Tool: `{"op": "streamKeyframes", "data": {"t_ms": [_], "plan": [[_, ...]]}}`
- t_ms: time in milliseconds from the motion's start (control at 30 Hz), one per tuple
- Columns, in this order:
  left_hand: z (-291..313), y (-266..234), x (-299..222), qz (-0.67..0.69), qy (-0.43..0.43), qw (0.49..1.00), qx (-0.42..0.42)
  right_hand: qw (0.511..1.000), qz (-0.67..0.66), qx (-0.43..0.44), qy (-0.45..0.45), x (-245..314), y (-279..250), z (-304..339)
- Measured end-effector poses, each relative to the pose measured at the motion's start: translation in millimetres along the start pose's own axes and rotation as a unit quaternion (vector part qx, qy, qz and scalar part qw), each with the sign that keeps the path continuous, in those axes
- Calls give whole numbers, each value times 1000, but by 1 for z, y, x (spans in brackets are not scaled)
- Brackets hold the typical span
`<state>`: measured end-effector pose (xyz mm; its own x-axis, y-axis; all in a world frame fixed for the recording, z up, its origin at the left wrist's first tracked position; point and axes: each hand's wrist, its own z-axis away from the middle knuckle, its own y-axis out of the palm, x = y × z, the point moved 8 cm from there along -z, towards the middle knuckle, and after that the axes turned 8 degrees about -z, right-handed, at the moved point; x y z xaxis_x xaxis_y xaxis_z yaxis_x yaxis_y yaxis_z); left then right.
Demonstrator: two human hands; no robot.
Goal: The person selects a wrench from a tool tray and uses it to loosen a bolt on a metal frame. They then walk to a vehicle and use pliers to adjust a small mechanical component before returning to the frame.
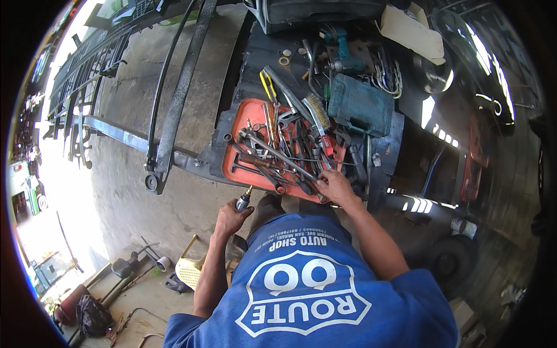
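My left hand (pixel 231 217) is closed round a small tool with a brass-coloured tip and a silver-and-dark body (pixel 243 200), tip pointing up and away, just short of the tray. My right hand (pixel 336 187) reaches over the near right corner of a red tray (pixel 239 119) heaped with hand tools. Its fingers are curled among the tools, beside the near end of a long metal bar (pixel 278 154); what they grip is hidden. A wooden-handled tool (pixel 255 160), several wrenches, a red-handled tool (pixel 327 146) and a wire brush (pixel 317 111) lie in the heap.
Behind the tray sit yellow-handled pliers (pixel 269 87), a teal tool case (pixel 361 104), a teal power drill (pixel 342 51) and an open cardboard box (pixel 411 32). A metal frame (pixel 180 87) stands at left. A pale yellow perforated plastic item (pixel 190 271) lies below my left arm.
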<state>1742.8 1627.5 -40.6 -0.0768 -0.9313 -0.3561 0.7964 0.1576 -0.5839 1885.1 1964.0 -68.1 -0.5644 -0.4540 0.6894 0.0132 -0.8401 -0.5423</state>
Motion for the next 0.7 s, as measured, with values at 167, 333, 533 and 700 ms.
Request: {"op": "streamKeyframes", "data": {"t_ms": [167,333,533,700], "plan": [[13,-5,-1,27,-26,999,4,990,-19,-58,-129,66,-1,-73],[28,-15,-1,121,-56,991,-9,963,113,-75,-233,141,32,-178],[53,-38,11,183,-55,979,-68,922,304,-12,-238,160,78,-220],[56,-42,28,197,-65,974,-93,885,349,-27,-305,169,77,-197]]}}
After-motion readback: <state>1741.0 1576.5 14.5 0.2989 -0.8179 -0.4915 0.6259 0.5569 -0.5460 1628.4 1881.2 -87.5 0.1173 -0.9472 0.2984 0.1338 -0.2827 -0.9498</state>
